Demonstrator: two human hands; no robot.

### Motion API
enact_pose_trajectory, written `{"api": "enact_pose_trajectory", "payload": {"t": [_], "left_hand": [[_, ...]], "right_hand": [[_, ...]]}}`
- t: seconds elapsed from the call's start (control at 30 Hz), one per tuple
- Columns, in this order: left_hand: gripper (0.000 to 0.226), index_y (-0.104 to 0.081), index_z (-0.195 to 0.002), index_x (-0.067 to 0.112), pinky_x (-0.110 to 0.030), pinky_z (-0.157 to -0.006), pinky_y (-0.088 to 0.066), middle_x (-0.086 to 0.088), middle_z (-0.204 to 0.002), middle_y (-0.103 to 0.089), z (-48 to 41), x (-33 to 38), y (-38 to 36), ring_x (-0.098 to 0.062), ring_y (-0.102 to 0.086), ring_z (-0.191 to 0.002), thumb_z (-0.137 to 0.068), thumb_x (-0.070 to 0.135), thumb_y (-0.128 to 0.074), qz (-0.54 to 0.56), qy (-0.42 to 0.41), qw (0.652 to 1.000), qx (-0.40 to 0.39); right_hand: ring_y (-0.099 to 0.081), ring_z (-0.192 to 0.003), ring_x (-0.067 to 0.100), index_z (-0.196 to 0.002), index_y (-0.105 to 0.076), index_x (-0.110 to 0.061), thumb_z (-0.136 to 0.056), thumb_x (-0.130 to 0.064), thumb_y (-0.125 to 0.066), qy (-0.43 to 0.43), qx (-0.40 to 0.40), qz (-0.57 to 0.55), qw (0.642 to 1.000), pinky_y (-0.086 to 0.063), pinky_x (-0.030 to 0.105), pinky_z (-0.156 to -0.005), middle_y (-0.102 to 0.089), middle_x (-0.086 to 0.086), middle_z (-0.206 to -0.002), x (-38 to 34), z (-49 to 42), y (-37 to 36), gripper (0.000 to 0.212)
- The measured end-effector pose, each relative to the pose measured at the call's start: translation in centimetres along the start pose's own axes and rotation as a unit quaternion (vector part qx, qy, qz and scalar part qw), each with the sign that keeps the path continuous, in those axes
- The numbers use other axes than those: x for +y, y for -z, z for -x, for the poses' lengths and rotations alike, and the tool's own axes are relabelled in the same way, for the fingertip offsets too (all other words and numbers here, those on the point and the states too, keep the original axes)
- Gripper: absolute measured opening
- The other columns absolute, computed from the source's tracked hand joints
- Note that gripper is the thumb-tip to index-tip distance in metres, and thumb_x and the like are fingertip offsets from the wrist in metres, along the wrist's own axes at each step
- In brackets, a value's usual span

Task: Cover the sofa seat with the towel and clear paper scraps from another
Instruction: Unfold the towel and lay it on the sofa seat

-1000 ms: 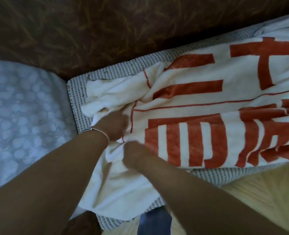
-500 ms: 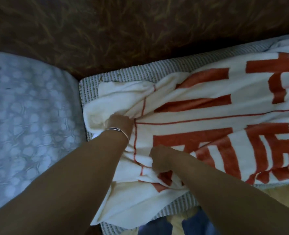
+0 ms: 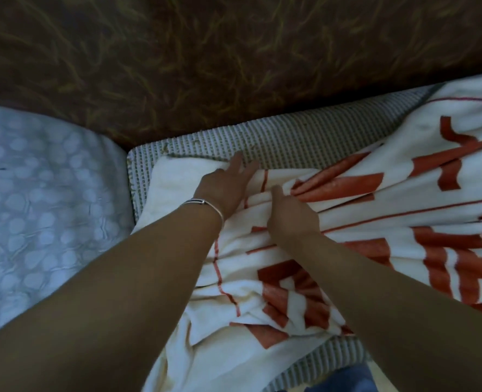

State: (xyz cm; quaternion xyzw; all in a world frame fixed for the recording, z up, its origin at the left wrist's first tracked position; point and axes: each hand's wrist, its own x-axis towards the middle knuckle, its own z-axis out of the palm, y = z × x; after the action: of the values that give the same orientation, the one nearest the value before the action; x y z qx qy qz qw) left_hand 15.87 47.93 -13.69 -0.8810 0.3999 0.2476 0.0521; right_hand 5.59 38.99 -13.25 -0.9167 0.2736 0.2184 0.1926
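Reaching forward over the sofa seat (image 3: pixel 305 145), your left hand (image 3: pixel 223 188) lies flat on the towel (image 3: pixel 389 203) with its fingers (image 3: pixel 238 165) straight and spread apart. The fingertips sit at the towel's far edge, where the cream cloth meets the ribbed grey-and-white seat surface. A thin silver bracelet (image 3: pixel 206 203) circles the left wrist.

Your right hand (image 3: pixel 293 213) rests on the towel just beside the left hand, nearer to you and to its right. One finger (image 3: pixel 276 191) points forward onto a raised fold of cloth. The remaining fingers are hidden under the back of the hand, so you cannot tell whether they pinch the fabric or merely press on it.

Note the towel's position. It lies on the seat, cream with large orange-red characters and a thin red border line. It is not flat: folds bunch under and between both hands, and a crumpled mass sits at the near edge beneath the right forearm. The towel's left end reaches close to the seat's left edge. A strip of bare seat shows along the back, between the towel and the backrest (image 3: pixel 206 66).

The backrest is dark brown with a pale leaf-like pattern. To the left, a neighbouring seat (image 3: pixel 42 179) carries a pale blue cover with light round spots. Blue fabric (image 3: pixel 344 381) shows at the bottom edge of the view.
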Motion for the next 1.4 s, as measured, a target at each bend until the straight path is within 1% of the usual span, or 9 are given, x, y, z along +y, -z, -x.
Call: {"api": "enact_pose_trajectory", "payload": {"t": [0.07,0.17,0.3,0.43,0.57,0.63,0.93,1.13,1.4], "left_hand": [[0.05,-0.026,-0.145,0.018,-0.043,-0.093,-0.045,-0.019,-0.149,-0.033,-1.0,0.6,-0.6,-0.035,-0.052,-0.121,-0.097,0.019,-0.04,-0.003,0.028,0.999,-0.045],[0.036,-0.052,-0.127,0.008,-0.04,-0.095,-0.045,-0.015,-0.132,-0.056,-0.7,-1.1,-1.5,-0.032,-0.055,-0.12,-0.097,0.026,-0.04,-0.031,0.098,0.994,-0.036],[0.036,-0.049,-0.129,0.002,-0.044,-0.1,-0.041,-0.022,-0.134,-0.051,1.6,-7.4,-0.8,-0.039,-0.052,-0.122,-0.099,0.015,-0.034,-0.065,0.252,0.964,-0.051],[0.04,-0.04,-0.134,-0.001,-0.049,-0.099,-0.045,-0.024,-0.137,-0.043,1.8,-7.6,0.7,-0.041,-0.045,-0.126,-0.095,0.008,-0.034,-0.109,0.29,0.95,-0.031],[0.058,-0.008,-0.148,0.012,-0.046,-0.093,-0.044,-0.018,-0.155,-0.014,0.8,-0.1,2.5,-0.04,-0.051,-0.121,-0.095,0.004,-0.031,-0.079,0.17,0.982,0.003],[0.064,-0.01,-0.147,0.015,-0.045,-0.088,-0.046,-0.013,-0.158,-0.002,0.0,4.2,2.8,-0.039,-0.054,-0.116,-0.091,-0.001,-0.036,-0.043,0.104,0.993,0.017],[0.05,-0.031,-0.136,0.012,-0.048,-0.088,-0.047,-0.015,-0.134,-0.038,-5.7,24.6,4.7,-0.036,-0.053,-0.113,-0.088,0.005,-0.045,0.034,0.064,0.997,-0.012],[0.052,-0.033,-0.136,0.013,-0.045,-0.097,-0.042,-0.012,-0.138,-0.041,-9.7,35.4,6.3,-0.033,-0.047,-0.123,-0.086,0.007,-0.044,0.035,0.044,0.998,-0.013],[0.055,-0.036,-0.136,0.017,-0.041,-0.102,-0.039,-0.011,-0.139,-0.041,-14.3,41.4,7.2,-0.029,-0.04,-0.128,-0.087,0.02,-0.06,0.01,-0.021,0.998,-0.052]], "right_hand": [[-0.054,-0.116,0.03,-0.141,-0.033,-0.013,-0.094,-0.011,-0.039,0.014,0.014,-0.003,1.0,-0.044,0.037,-0.093,-0.055,0.014,-0.127,0.2,-0.1,-0.1,0.047],[-0.047,-0.122,0.03,-0.145,-0.028,-0.014,-0.092,-0.009,-0.045,0.054,0.027,-0.046,0.997,-0.041,0.037,-0.098,-0.045,0.015,-0.135,-0.3,0.2,-0.4,0.056],[-0.045,-0.123,0.029,-0.144,-0.029,-0.012,-0.087,-0.009,-0.052,0.088,0.031,-0.078,0.993,-0.041,0.036,-0.102,-0.037,0.011,-0.141,-1.4,0.0,-0.2,0.062],[-0.043,-0.124,0.03,-0.142,-0.033,-0.011,-0.087,-0.013,-0.053,0.086,-0.002,-0.035,0.996,-0.039,0.038,-0.104,-0.036,0.011,-0.144,-1.0,-0.4,0.5,0.059],[-0.041,-0.125,0.031,-0.14,-0.035,-0.011,-0.09,-0.011,-0.044,0.082,-0.014,-0.01,0.996,-0.039,0.039,-0.104,-0.038,0.011,-0.142,1.8,-0.3,1.9,0.052],[-0.041,-0.124,0.031,-0.138,-0.038,-0.01,-0.089,-0.011,-0.043,0.086,-0.023,0.008,0.996,-0.04,0.04,-0.103,-0.04,0.012,-0.14,4.3,-0.1,3.1,0.049],[-0.039,-0.127,0.031,-0.14,-0.036,-0.013,-0.089,-0.011,-0.045,0.054,-0.032,0.048,0.997,-0.037,0.039,-0.103,-0.043,0.01,-0.139,23.5,0.4,11.4,0.052],[-0.042,-0.124,0.031,-0.138,-0.036,-0.012,-0.09,-0.012,-0.046,0.032,-0.026,0.043,0.998,-0.038,0.038,-0.099,-0.045,0.011,-0.136,34.5,-0.1,16.3,0.049],[-0.043,-0.124,0.028,-0.136,-0.039,-0.012,-0.091,-0.009,-0.047,0.014,-0.047,0.061,0.997,-0.04,0.036,-0.099,-0.046,0.01,-0.133,41.3,-1.8,19.0,0.046]]}}
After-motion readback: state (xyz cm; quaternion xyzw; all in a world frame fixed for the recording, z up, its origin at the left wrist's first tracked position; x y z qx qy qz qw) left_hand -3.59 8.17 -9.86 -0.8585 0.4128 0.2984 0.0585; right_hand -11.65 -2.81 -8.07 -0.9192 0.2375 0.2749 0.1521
